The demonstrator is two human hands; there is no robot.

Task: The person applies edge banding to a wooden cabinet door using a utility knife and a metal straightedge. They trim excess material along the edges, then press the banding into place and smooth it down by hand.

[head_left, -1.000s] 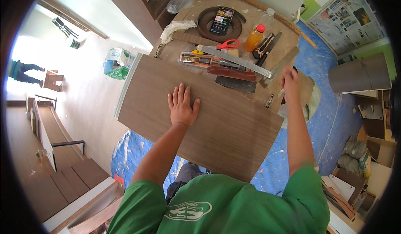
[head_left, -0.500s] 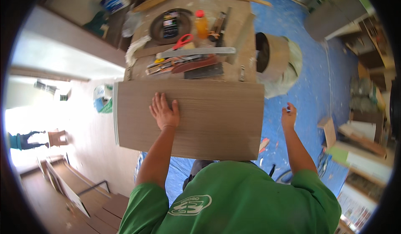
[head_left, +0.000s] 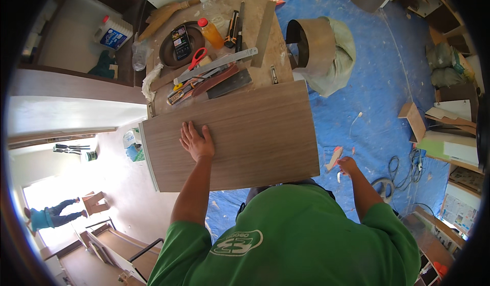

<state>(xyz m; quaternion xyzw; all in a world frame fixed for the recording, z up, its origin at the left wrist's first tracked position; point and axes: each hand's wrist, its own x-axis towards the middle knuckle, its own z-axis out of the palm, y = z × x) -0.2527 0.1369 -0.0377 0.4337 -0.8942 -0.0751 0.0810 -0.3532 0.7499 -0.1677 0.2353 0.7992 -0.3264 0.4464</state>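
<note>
Brown panel (head_left: 240, 137), long axis left-to-right

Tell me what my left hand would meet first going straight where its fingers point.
Beyond the brown panel under it, your left hand would probably meet the black-and-orange tool handle by the panel's far edge, though it might pass above.

Upper left: white jug (head_left: 113, 33), red cap, in an open dark cabinet (head_left: 56, 48). Top of frame: straw broom (head_left: 162, 19) along the far edge of the bench (head_left: 282, 64); near it, phone (head_left: 181, 42) lit, bottle of orange liquid (head_left: 212, 35) with red cap. Blue sheet (head_left: 380, 71) over the floor at right; grey cable (head_left: 416, 166) coiled there. Greyish sacks (head_left: 443, 69) stacked, right edge. Lower left: distant person (head_left: 43, 218), teal top, beside brown stool (head_left: 94, 204).
</note>
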